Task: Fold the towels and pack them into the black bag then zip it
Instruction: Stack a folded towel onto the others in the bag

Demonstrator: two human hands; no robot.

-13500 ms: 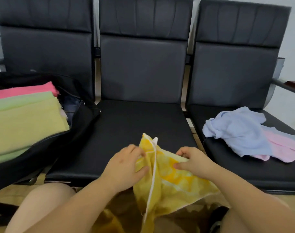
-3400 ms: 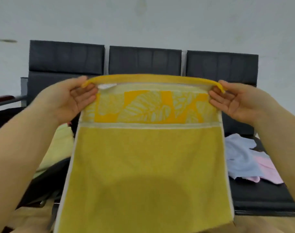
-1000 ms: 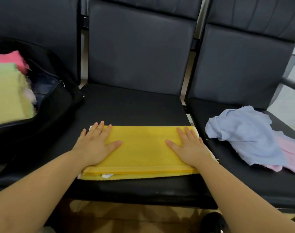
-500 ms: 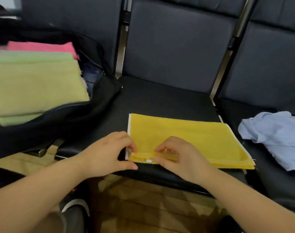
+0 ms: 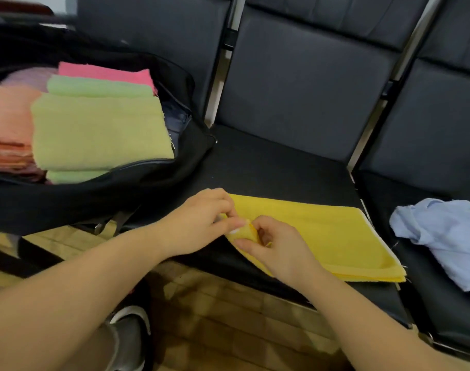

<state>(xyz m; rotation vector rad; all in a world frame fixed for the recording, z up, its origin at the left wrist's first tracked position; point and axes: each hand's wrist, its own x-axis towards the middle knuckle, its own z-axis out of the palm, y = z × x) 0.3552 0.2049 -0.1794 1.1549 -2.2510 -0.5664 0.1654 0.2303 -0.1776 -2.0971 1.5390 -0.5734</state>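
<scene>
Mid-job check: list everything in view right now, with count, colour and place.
yellow towel: one, yellow, folded flat on the middle seat, near-left corner pinched up
black bag: one, black, open, on the left seat
folded towels: stacks, light green, pink, peach, inside the bag
blue towel: one, light blue, crumpled on the right seat
chairs: row of three, black, behind everything
shoe: one, grey and white, on the floor
left hand: pinching the towel's corner
right hand: pinching the same corner
</scene>
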